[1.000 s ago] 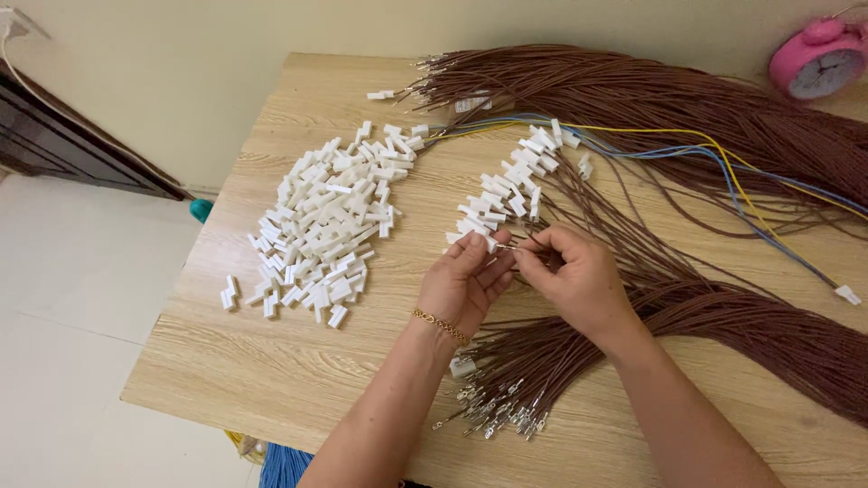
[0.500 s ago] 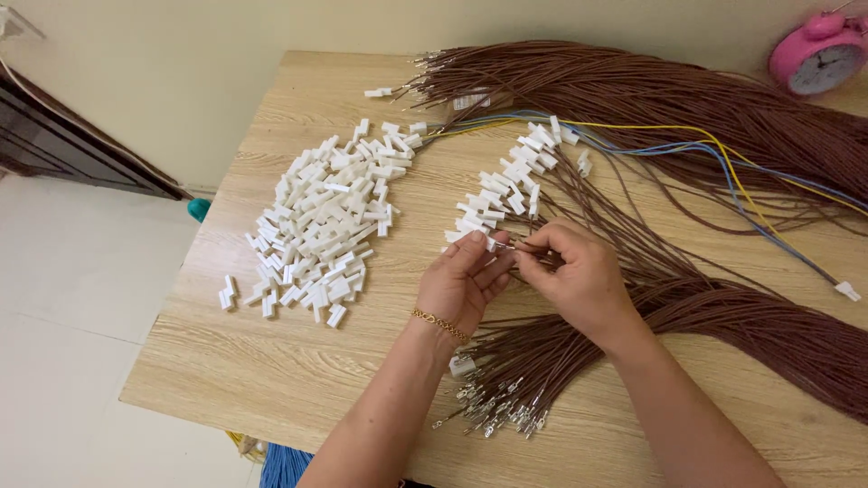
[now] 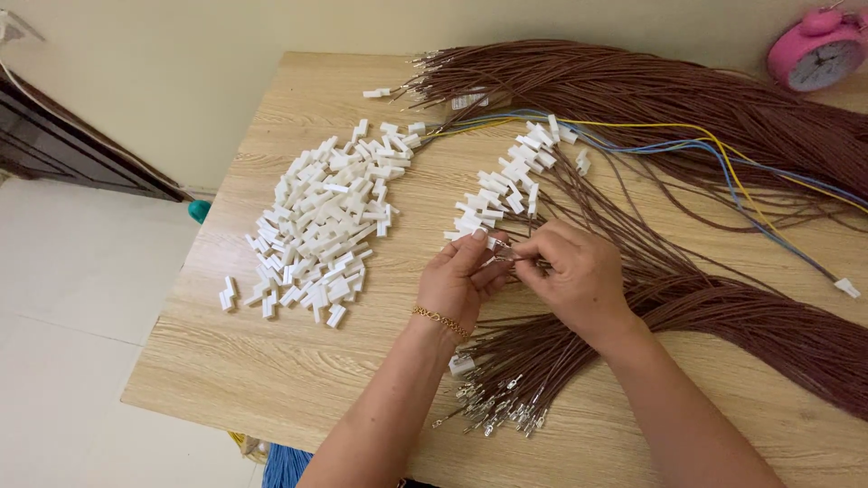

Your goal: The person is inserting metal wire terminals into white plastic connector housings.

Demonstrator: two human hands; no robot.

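Note:
My left hand [image 3: 466,276] and my right hand [image 3: 571,271] meet over the middle of a wooden table [image 3: 271,361]. Their fingertips pinch a small white plastic connector [image 3: 495,242] and the metal-tipped end of a brown wire [image 3: 533,264]; the exact grip is partly hidden by the fingers. A gold bracelet sits on my left wrist. Below the hands lies a bundle of brown wires with metal terminals [image 3: 506,411]. A row of wires fitted with white connectors [image 3: 506,185] lies just above the hands.
A big pile of loose white connectors [image 3: 321,226] lies at the left. More brown wire bundles [image 3: 651,90] cross the back, with yellow and blue wires [image 3: 723,154] over them. A pink alarm clock [image 3: 814,54] stands at the back right. The table's left edge drops to a tiled floor.
Both hands have stayed in the same place with only small finger movements on the connector and wire. The view has shifted slightly.

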